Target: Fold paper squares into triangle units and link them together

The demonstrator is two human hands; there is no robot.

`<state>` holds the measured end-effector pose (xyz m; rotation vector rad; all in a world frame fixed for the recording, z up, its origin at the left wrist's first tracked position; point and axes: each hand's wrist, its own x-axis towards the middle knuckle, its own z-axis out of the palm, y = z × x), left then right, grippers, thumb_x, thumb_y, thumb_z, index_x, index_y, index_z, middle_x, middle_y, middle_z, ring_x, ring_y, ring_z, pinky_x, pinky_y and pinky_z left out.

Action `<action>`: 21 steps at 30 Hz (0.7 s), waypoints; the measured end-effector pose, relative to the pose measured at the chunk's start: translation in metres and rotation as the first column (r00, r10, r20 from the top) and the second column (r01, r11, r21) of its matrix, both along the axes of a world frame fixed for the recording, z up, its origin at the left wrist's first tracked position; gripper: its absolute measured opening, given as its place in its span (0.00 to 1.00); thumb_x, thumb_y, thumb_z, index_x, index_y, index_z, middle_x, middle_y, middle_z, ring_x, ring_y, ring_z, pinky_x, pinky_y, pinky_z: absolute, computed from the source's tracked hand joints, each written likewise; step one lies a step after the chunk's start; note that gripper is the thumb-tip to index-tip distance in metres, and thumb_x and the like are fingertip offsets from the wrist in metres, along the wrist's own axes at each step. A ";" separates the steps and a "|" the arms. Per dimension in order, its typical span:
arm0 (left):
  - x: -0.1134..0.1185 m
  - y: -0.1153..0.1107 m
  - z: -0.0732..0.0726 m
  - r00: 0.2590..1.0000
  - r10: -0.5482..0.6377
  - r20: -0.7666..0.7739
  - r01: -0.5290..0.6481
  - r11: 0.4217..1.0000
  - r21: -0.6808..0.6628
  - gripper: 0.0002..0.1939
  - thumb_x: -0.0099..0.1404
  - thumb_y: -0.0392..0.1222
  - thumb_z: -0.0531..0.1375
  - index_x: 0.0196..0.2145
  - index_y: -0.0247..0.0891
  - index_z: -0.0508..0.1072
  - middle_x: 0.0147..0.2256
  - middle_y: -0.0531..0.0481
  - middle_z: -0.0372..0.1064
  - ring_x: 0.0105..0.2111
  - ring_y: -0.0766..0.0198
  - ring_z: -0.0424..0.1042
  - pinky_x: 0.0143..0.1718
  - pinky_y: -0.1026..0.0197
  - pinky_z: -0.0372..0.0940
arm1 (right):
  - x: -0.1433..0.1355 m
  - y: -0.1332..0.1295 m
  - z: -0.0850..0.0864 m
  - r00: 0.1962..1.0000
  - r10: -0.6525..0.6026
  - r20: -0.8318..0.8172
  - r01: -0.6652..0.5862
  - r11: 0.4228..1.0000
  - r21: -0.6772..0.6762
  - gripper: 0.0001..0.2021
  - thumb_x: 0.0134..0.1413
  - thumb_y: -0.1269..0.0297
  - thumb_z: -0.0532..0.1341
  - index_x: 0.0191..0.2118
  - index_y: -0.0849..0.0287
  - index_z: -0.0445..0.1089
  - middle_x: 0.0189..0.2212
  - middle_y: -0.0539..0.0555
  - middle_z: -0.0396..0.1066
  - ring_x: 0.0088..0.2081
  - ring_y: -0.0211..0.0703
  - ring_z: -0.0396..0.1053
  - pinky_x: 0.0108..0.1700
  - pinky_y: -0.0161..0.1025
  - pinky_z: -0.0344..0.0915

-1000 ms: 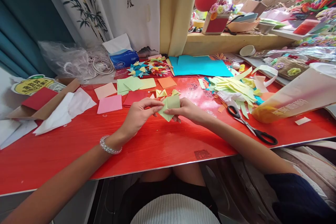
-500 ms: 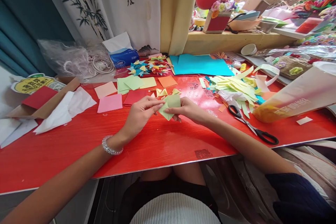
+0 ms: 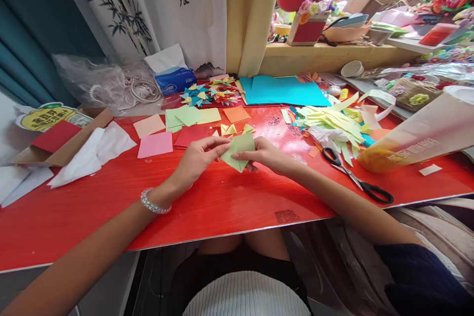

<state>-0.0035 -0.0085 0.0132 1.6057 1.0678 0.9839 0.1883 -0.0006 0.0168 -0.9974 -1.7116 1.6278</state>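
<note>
A light green square of origami paper [image 3: 240,145] is held above the red table, tilted, with fold lines showing on its lower part. My right hand [image 3: 264,154] pinches its right side, thumb on top and fingers behind. My left hand [image 3: 202,155] is closed at the paper's left corner, thumb and forefinger pressed together there. Just behind the hands lie small folded yellow paper pieces [image 3: 227,130]. Beyond my left hand are red paper squares [image 3: 190,136], a pink stack [image 3: 155,144], green squares [image 3: 188,115] and an orange square [image 3: 237,114].
Black-handled scissors [image 3: 357,176] lie to the right, beside yellow-green paper strips [image 3: 333,123] and a tilted plastic cup [image 3: 414,133]. Blue sheets [image 3: 283,92] and folded colourful pieces [image 3: 211,93] are at the back. A cardboard box [image 3: 81,136] and crumpled tissue [image 3: 92,155] sit left.
The green paper has turned slightly and shows more of its face. My left hand and wrist have shifted a little to the left; my right hand stays nearly still.
</note>
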 end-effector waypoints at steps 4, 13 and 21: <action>0.001 0.000 -0.003 0.998 -0.066 0.023 0.067 0.996 -0.053 0.13 0.58 0.48 0.61 0.24 0.36 0.69 0.25 0.54 0.63 0.28 0.68 0.60 0.32 0.65 0.56 | 0.001 -0.001 -0.001 0.994 0.077 0.077 -0.079 0.997 0.021 0.13 0.49 0.59 0.64 0.25 0.64 0.65 0.16 0.47 0.64 0.18 0.30 0.60 0.21 0.30 0.57; 0.004 -0.004 -0.005 0.994 -0.101 0.044 0.105 0.989 -0.103 0.12 0.59 0.46 0.60 0.24 0.36 0.68 0.24 0.54 0.60 0.26 0.69 0.59 0.29 0.66 0.56 | -0.001 -0.003 -0.005 0.969 0.184 0.164 -0.189 0.982 0.016 0.13 0.51 0.61 0.62 0.22 0.63 0.66 0.16 0.49 0.64 0.18 0.31 0.61 0.20 0.31 0.55; 0.004 -0.001 -0.005 0.995 -0.087 0.039 0.092 0.980 -0.174 0.15 0.58 0.51 0.61 0.29 0.35 0.69 0.27 0.54 0.65 0.25 0.71 0.65 0.27 0.67 0.62 | -0.003 0.002 -0.010 0.999 0.042 -0.004 -0.043 0.997 -0.067 0.13 0.49 0.59 0.64 0.26 0.64 0.66 0.16 0.47 0.63 0.17 0.30 0.59 0.18 0.29 0.56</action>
